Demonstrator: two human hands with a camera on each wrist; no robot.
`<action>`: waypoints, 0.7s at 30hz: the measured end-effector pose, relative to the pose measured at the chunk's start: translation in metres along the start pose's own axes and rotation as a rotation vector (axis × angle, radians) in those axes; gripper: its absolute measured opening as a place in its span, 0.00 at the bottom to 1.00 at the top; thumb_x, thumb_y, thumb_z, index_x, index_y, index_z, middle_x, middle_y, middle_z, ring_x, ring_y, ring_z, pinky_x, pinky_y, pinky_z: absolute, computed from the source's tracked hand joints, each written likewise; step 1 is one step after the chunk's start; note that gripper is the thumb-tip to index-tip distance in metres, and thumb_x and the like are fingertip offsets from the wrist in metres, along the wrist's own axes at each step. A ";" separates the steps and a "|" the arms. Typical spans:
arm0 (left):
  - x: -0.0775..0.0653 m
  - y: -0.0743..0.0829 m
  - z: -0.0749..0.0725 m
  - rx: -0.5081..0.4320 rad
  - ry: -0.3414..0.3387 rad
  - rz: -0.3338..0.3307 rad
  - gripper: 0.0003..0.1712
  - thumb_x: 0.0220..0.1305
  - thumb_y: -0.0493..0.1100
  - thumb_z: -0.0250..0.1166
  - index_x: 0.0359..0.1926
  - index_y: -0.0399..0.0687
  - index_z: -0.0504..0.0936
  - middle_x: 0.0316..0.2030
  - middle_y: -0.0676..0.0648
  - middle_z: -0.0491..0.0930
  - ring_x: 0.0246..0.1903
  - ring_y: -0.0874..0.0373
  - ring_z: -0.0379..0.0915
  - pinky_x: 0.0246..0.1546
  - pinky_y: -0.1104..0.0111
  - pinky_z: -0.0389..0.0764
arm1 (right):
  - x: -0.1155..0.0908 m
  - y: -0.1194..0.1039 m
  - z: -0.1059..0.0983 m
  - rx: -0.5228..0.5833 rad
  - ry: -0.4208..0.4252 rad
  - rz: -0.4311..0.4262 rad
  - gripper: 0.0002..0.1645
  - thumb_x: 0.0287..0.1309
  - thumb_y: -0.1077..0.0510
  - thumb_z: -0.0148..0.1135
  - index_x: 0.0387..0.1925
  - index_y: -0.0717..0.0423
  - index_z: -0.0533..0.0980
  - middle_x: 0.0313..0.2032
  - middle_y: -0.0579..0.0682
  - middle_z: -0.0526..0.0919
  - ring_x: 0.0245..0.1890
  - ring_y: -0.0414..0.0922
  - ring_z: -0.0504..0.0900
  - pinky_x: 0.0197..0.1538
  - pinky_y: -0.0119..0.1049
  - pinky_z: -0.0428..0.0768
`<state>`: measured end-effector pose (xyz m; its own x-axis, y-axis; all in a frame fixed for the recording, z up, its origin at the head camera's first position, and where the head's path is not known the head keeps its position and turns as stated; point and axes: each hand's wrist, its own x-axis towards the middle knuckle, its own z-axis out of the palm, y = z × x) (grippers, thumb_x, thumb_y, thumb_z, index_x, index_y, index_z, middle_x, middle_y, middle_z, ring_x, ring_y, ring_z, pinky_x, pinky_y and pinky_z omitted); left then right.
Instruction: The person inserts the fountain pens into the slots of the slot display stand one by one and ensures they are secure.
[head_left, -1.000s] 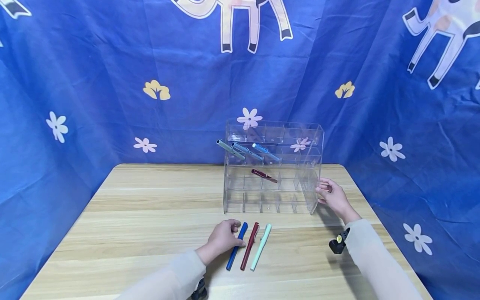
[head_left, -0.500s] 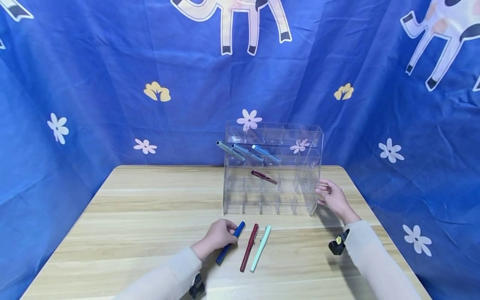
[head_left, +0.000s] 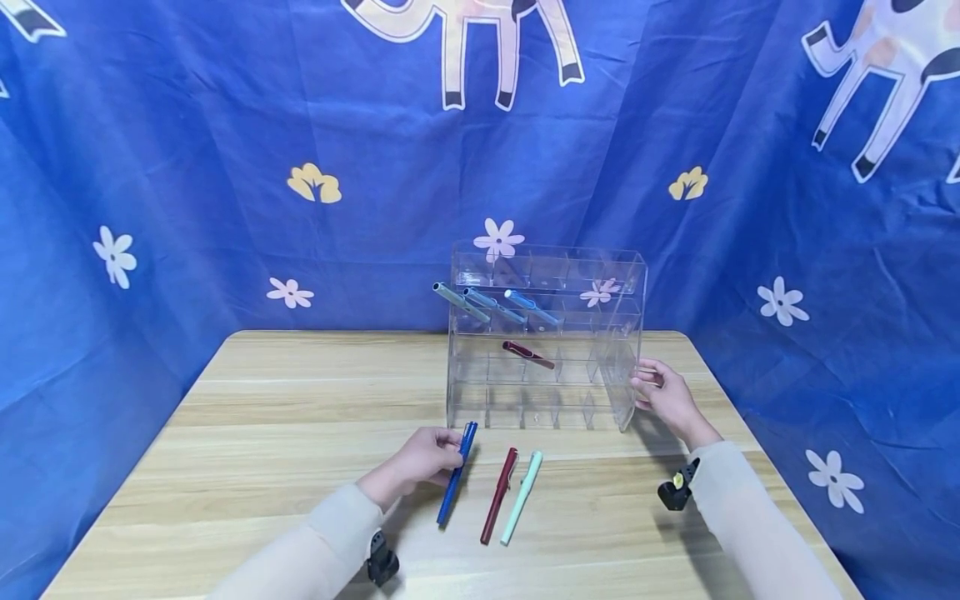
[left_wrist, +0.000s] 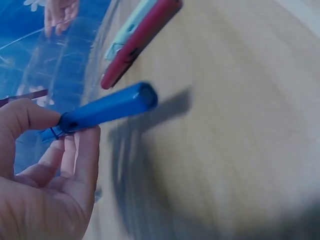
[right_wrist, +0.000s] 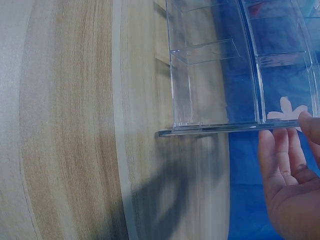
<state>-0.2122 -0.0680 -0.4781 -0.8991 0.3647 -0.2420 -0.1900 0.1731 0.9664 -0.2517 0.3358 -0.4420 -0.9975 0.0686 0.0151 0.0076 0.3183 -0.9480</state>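
Note:
My left hand [head_left: 423,457] pinches a dark blue capped pen [head_left: 452,492] between thumb and fingers. In the left wrist view the blue pen [left_wrist: 112,106] points its blunt end toward the camera, and its shadow falls apart from it on the wood. To its right lie a dark red pen [head_left: 498,498] and a mint green pen [head_left: 522,498], side by side. My right hand [head_left: 667,400] is at the right side of a clear acrylic pen rack [head_left: 543,421]. In the right wrist view its fingertips [right_wrist: 280,135] touch the rack's outer side panel, with the thumb at the panel's edge.
On the rack's upper tier slant a green pen [head_left: 461,302], a grey-blue pen [head_left: 495,304] and a bright blue pen [head_left: 531,305]. A maroon pen [head_left: 528,354] lies one tier lower. A blue printed curtain [head_left: 375,225] surrounds the wooden table [head_left: 300,392].
My left hand has taken hold of the blue pen, lifted it and moved it left and toward the rack, away from the red pen. The right hand stays at the rack.

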 end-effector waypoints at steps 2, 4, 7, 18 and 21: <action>0.001 0.003 -0.001 -0.031 -0.003 0.007 0.16 0.49 0.25 0.60 0.42 0.25 0.74 0.30 0.41 0.79 0.24 0.55 0.77 0.33 0.54 0.84 | 0.000 0.000 0.000 0.001 0.000 0.000 0.28 0.67 0.66 0.53 0.65 0.69 0.59 0.58 0.73 0.67 0.47 0.42 0.77 0.43 0.39 0.82; 0.002 0.006 -0.001 -0.043 0.005 0.017 0.12 0.49 0.24 0.59 0.38 0.28 0.74 0.25 0.44 0.77 0.24 0.55 0.76 0.35 0.52 0.83 | 0.001 0.001 0.000 0.008 0.001 0.002 0.28 0.67 0.66 0.52 0.65 0.69 0.59 0.58 0.73 0.67 0.46 0.40 0.77 0.43 0.38 0.83; 0.002 0.012 -0.003 -0.059 0.019 0.040 0.07 0.50 0.25 0.58 0.32 0.33 0.73 0.22 0.48 0.76 0.24 0.56 0.76 0.37 0.51 0.83 | 0.001 0.003 -0.001 0.016 0.002 0.005 0.28 0.66 0.67 0.52 0.65 0.69 0.59 0.58 0.73 0.67 0.44 0.37 0.77 0.41 0.36 0.83; 0.010 0.043 -0.020 -0.132 0.120 0.072 0.08 0.58 0.28 0.54 0.25 0.39 0.69 0.25 0.45 0.78 0.26 0.55 0.79 0.42 0.51 0.81 | 0.002 0.004 -0.001 0.020 -0.003 0.004 0.28 0.67 0.66 0.53 0.65 0.69 0.59 0.58 0.72 0.67 0.43 0.36 0.77 0.41 0.36 0.83; 0.012 0.057 -0.025 -0.149 0.170 0.091 0.08 0.60 0.28 0.56 0.26 0.39 0.72 0.26 0.45 0.79 0.26 0.55 0.79 0.40 0.54 0.82 | 0.002 0.004 -0.001 0.017 -0.002 0.002 0.28 0.67 0.66 0.53 0.65 0.69 0.59 0.58 0.73 0.67 0.43 0.37 0.77 0.41 0.36 0.83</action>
<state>-0.2438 -0.0765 -0.4233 -0.9662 0.2113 -0.1479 -0.1503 0.0049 0.9886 -0.2538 0.3382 -0.4451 -0.9977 0.0669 0.0127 0.0082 0.3024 -0.9532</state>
